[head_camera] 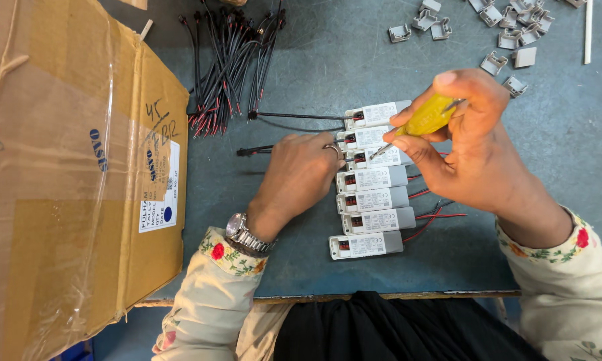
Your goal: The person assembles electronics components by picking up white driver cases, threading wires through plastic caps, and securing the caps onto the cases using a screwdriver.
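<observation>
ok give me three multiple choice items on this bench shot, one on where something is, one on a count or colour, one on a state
1. Where is the cardboard box?
A. at the left of the table
B. at the right edge
C. behind the grey clips

2. What colour is the screwdriver handle?
A. blue
B. yellow
C. green

3. What is the left hand doing?
A. lifting a wire
B. resting flat on the box
C. pressing on the row of grey modules

Answers:
1. A, the box fills the left side of the table.
2. B, the handle gripped in the right hand is yellow.
3. C, its fingertips lie at the left ends of the modules while the screwdriver tip meets one.
</observation>
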